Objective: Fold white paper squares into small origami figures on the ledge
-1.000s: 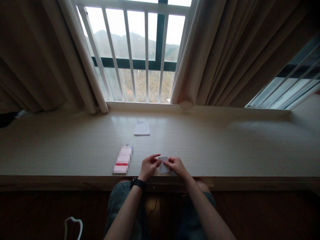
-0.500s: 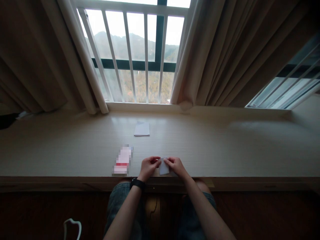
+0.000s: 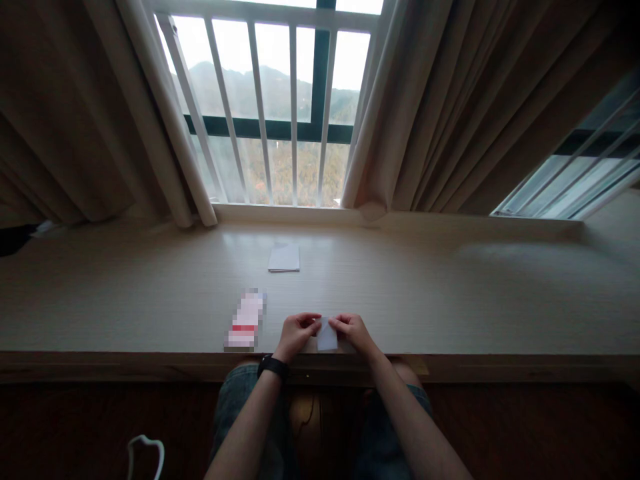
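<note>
A small white piece of paper (image 3: 327, 336) is held between my two hands near the front edge of the desk. My left hand (image 3: 299, 335), with a black band on its wrist, pinches the paper's upper left corner. Fingers of my right hand (image 3: 353, 331) grip its upper right corner. The paper looks folded, though its layers are too small to make out. Farther back lies a short stack of white paper (image 3: 284, 257). To the left of my left hand is a blurred pink and white pack (image 3: 245, 320) with a red band.
The pale desk (image 3: 450, 293) runs along the window (image 3: 270, 127), which has white bars. Curtains (image 3: 420, 107) hang at both sides down to the desk. A dark object (image 3: 17, 240) rests at the far left. A white curved frame (image 3: 146, 443) stands low at the left.
The paper has shifted very slightly left and shows a little more squarely. Both hands keep their pinch on it; the stack and the pack have not moved.
</note>
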Demonstrator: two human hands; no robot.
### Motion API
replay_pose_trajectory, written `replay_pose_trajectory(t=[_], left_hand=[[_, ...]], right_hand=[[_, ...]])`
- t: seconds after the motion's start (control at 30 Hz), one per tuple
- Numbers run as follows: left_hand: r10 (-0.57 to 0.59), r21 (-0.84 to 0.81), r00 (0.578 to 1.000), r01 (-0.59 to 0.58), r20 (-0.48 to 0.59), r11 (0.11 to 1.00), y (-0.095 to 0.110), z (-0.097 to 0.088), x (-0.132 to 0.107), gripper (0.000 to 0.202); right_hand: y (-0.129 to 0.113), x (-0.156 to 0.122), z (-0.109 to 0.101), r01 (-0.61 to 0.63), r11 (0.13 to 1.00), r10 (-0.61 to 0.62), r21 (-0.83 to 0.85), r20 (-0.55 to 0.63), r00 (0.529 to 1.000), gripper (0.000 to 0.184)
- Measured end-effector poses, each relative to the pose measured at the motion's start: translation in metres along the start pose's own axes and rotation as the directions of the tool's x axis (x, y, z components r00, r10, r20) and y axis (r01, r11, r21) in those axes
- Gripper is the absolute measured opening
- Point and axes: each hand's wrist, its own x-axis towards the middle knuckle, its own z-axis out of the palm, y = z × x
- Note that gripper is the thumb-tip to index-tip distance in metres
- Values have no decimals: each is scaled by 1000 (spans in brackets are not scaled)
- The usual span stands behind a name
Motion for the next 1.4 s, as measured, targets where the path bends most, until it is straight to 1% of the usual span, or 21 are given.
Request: replay_pose_trajectory(t=[0.07,0.2,0.4,0.5,0.57,0.63,0.73,0.87,0.97,1.13,1.23,1.3,1.4], left_hand=[[1,3,1000,-1,-8,1000,-2,0,0,40],[-2,-9,1000,2,-18,1000,-5,0,1,40],[15,24,1000,-15,-10,1000,0,-2,1,39],[5,25,1000,-4,-20,1000,2,-1,0,39],[-2,8,999,2,-50,1000,2,0,1,38],[-7,-22,996,5,-89,1000,3,1,1,38],[-10,-48,991,3,-131,999,3,1,1,37],[-22,-65,989,12,-149,998,7,2,0,34],[-20,-79,985,6,-172,997,7,4,-1,33],[0,-74,973,-18,-232,997,2,6,-1,34],[6,-43,969,-18,-248,999,-1,7,-1,34],[13,-28,965,-21,-263,999,-2,7,-1,34],[32,-8,954,-36,-297,999,-2,6,-1,33]], right_hand=[[0,0,0,-10,1000,10,27,6,1000,44],[-2,-1,0,22,1000,-22,-11,-3,1000,44],[-2,-1,0,-24,999,25,38,-10,1000,43],[1,0,0,-4,1000,4,19,-19,1000,44],[2,1,-1,33,999,-34,-31,-23,999,45],[3,2,-1,57,995,-57,-86,2,998,45],[2,1,-2,47,991,-41,-128,43,998,42],[0,0,-4,10,996,-5,-84,53,999,41],[-1,-1,-4,10,997,-5,-81,63,998,42],[-3,-3,-5,-6,997,15,-74,120,993,43],[-2,-4,-4,-25,998,31,-60,97,995,44],[-2,-5,-3,-5,996,12,-93,72,997,43],[-2,-8,-3,44,984,-29,-174,87,996,38]])
